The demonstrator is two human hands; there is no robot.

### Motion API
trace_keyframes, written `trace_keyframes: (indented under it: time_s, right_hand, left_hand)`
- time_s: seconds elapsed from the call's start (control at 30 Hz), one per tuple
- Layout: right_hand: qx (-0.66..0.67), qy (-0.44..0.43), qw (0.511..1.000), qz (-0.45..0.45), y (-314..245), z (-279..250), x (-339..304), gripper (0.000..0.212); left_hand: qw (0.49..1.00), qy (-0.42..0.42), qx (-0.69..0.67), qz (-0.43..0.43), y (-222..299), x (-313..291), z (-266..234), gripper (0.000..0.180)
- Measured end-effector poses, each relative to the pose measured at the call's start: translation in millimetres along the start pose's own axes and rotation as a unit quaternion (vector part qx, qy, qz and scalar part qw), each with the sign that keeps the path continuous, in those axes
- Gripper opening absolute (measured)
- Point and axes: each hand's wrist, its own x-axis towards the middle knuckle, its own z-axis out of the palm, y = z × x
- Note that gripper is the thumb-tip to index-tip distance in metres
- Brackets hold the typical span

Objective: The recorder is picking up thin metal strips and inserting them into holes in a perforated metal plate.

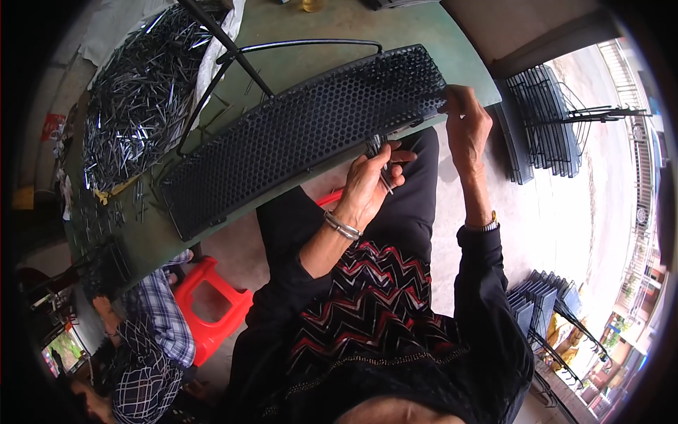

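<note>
A long, slightly curved black perforated panel (304,113) lies slantwise on the green table, its near edge toward my lap. My left hand (367,180) is closed around a small bunch of thin dark strips (383,164), just below the panel's near edge. At the panel's right end my right hand (467,121) is pinched, its fingertips right by the corner. Whatever it may hold is hidden behind the fingers. Many small spiky bits stand up from the panel's right part. A black bent-rod frame (311,44) extends along the panel's far side.
A large heap of thin shiny strips (141,99) fills a white sack at the far left of the green table (296,21). Another person's plaid-clothed legs (159,318) are at lower left, beside a red plastic stool (205,304). Stacked black panels (547,120) stand at the right.
</note>
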Motion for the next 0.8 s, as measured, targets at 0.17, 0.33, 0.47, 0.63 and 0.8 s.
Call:
trace_keyframes:
  time_s: [0.17,0.33,0.47,0.63,0.8]
  right_hand:
    - [-0.032,-0.028,0.999,-0.001,3,-3,6,0.010]
    - [-0.029,-0.068,0.997,0.023,2,0,8,0.008]
    - [-0.105,-0.047,0.991,-0.068,5,8,6,0.011]
    - [-0.154,-0.067,0.985,-0.029,5,12,-1,0.017]
    - [-0.107,-0.014,0.992,-0.065,-1,10,-13,0.020]
  left_hand:
    - [1.000,-0.015,-0.002,0.003,2,-2,-2,0.020]
    - [1.000,0.000,0.030,-0.001,3,-6,5,0.022]
    - [0.999,0.025,0.042,-0.012,4,-9,8,0.024]
    - [0.999,-0.003,0.051,0.014,3,-7,4,0.025]
    - [0.997,-0.009,0.070,0.021,0,-7,4,0.024]
